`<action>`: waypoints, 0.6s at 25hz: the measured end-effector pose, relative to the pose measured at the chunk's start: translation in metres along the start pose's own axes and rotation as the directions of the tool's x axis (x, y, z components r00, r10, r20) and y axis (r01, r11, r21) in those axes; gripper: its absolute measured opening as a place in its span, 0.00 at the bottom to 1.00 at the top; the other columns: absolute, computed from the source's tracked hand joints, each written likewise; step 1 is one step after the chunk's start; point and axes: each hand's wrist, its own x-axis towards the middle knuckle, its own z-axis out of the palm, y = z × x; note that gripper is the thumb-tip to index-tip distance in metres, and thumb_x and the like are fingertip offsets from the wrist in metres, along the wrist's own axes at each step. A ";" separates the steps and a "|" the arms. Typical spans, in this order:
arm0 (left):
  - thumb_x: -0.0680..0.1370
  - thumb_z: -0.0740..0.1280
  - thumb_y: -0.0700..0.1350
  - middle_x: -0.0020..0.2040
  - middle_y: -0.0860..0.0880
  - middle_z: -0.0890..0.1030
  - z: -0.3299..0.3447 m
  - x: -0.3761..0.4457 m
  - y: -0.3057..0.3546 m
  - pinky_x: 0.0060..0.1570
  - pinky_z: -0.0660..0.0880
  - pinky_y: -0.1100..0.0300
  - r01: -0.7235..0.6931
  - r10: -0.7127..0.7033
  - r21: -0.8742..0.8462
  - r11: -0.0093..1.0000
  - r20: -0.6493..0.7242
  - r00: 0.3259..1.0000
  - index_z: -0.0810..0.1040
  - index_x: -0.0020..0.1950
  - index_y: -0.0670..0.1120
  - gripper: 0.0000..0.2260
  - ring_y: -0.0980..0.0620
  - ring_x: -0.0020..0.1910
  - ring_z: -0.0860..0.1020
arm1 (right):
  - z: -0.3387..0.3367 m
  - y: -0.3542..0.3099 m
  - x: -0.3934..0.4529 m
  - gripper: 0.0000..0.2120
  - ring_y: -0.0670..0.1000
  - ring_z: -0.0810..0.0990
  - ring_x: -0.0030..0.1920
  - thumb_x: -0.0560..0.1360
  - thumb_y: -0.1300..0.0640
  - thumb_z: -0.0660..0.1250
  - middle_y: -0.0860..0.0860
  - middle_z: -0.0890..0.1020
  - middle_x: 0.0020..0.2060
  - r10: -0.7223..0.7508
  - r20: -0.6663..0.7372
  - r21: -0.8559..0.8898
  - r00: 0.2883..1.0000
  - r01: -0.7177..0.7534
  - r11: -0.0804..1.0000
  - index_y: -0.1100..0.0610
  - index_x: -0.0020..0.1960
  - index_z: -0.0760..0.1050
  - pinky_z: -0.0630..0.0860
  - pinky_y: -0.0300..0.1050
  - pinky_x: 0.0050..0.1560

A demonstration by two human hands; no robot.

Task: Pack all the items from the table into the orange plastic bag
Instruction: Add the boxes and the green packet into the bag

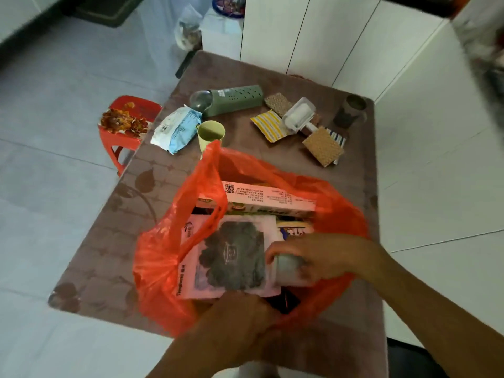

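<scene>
The orange plastic bag [161,257] stands open on the near part of the table [109,241]. Inside lie a flat packet with a dark picture [231,257] and a long box [272,199]. My right hand [319,257] is inside the bag, shut on a pale grey cup [287,270]. My left hand [240,320] grips the bag's near edge. Left on the table are a green perforated holder [234,99], a light green cup [211,135], a white and blue packet [177,129], sponges [323,145], a striped cloth [268,125], a clear soap box [298,114] and a dark cup [350,111].
A red plastic stool [128,124] with a flower print stands at the table's left side. White cabinets [313,36] rise behind the table. A clear bag [188,31] sits on the tiled floor beyond the far edge.
</scene>
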 end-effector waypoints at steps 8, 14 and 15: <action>0.73 0.45 0.57 0.50 0.47 0.83 -0.009 0.011 0.002 0.52 0.77 0.51 0.011 -0.019 -0.069 0.998 -0.109 0.994 0.81 0.51 0.49 0.27 0.46 0.48 0.81 | 0.044 0.002 0.019 0.19 0.61 0.66 0.68 0.78 0.54 0.62 0.56 0.67 0.69 0.185 -0.265 -0.493 0.946 -0.298 0.817 0.42 0.67 0.70 0.69 0.57 0.62; 0.75 0.58 0.64 0.49 0.50 0.82 -0.023 0.011 0.005 0.55 0.73 0.53 0.183 -0.184 -0.033 0.983 -0.319 0.930 0.80 0.53 0.50 0.21 0.50 0.49 0.78 | 0.060 0.036 0.006 0.24 0.56 0.74 0.64 0.78 0.57 0.63 0.50 0.66 0.71 0.154 -0.393 -0.259 0.907 -0.270 0.927 0.40 0.71 0.64 0.77 0.52 0.56; 0.74 0.61 0.64 0.50 0.51 0.82 -0.031 0.009 -0.001 0.54 0.72 0.54 0.203 -0.191 -0.029 0.979 -0.484 0.854 0.81 0.52 0.50 0.20 0.50 0.50 0.77 | 0.056 0.039 -0.001 0.26 0.52 0.76 0.62 0.76 0.59 0.64 0.47 0.70 0.69 0.155 -0.439 -0.150 0.885 -0.242 0.958 0.40 0.70 0.65 0.77 0.49 0.55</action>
